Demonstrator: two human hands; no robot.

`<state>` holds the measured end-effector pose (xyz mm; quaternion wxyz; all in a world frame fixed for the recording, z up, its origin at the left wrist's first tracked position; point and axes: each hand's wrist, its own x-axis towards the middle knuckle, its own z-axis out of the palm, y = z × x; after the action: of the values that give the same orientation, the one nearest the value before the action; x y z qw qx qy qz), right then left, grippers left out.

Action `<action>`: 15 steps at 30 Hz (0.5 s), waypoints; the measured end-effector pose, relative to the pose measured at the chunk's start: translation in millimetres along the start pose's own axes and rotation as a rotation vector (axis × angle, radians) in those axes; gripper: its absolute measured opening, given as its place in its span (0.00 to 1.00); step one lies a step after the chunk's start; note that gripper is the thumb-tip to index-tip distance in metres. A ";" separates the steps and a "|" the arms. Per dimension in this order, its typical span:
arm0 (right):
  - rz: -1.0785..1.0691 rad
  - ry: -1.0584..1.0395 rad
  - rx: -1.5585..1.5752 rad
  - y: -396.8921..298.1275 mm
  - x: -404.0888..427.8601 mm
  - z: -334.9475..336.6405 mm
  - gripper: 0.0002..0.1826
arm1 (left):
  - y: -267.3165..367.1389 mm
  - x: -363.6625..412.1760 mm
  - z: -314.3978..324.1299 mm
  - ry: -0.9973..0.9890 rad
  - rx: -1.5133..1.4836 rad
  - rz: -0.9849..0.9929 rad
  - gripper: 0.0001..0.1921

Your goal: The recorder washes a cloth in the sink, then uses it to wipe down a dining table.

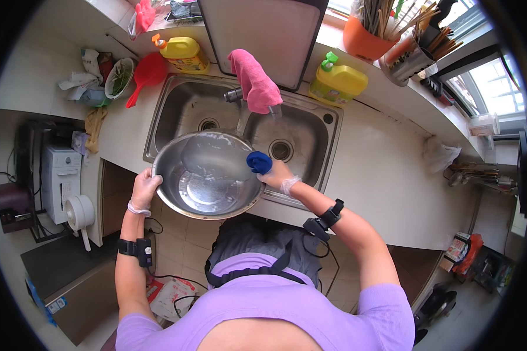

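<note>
A large stainless steel basin (pixel 208 175) is tilted over the front of the double sink (pixel 333 145), with wet, sudsy marks inside. My left hand (pixel 146 188), in a clear glove, grips the basin's left rim. At its right rim is my right hand (pixel 276 173), also gloved, holding a bunched blue cloth (pixel 259 162); whether its fingers also hold the rim is hidden. Behind the basin stands the faucet (pixel 233 95), with a pink cloth (pixel 255 85) draped over it.
Yellow pump bottles (pixel 185 55) (pixel 339 83) stand behind the sink. Left of it lie a red ladle (pixel 148 72) and a white bowl of greens (pixel 120 79). A cutting board (pixel 263 39) leans at the back. Utensil holders (pixel 364 39) line the sill at right.
</note>
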<state>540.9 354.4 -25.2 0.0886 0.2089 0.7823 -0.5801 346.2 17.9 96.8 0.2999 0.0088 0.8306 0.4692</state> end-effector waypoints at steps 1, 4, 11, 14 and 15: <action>0.003 -0.019 0.025 -4.4 4.0 9.9 0.17 | -1.7 5.7 -8.0 0.014 -0.044 0.010 0.03; -0.002 -0.068 0.125 -19.2 14.1 29.0 0.17 | 13.6 14.2 -23.8 0.048 -0.190 -0.055 0.05; 0.196 -0.368 0.315 -28.9 42.6 35.5 0.09 | 56.2 39.9 -43.6 0.051 -0.141 -0.110 0.06; 0.148 -0.440 0.136 -18.9 40.9 8.4 0.09 | 71.6 53.5 -43.7 0.135 0.069 0.008 0.07; 0.151 -0.488 0.013 -15.1 35.5 -6.6 0.10 | 82.6 54.4 -38.7 0.159 0.140 0.062 0.08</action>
<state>503.3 365.0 -23.5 0.3164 0.1210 0.7163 -0.6101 259.9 50.2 149.6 0.2172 0.0182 0.8817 0.4185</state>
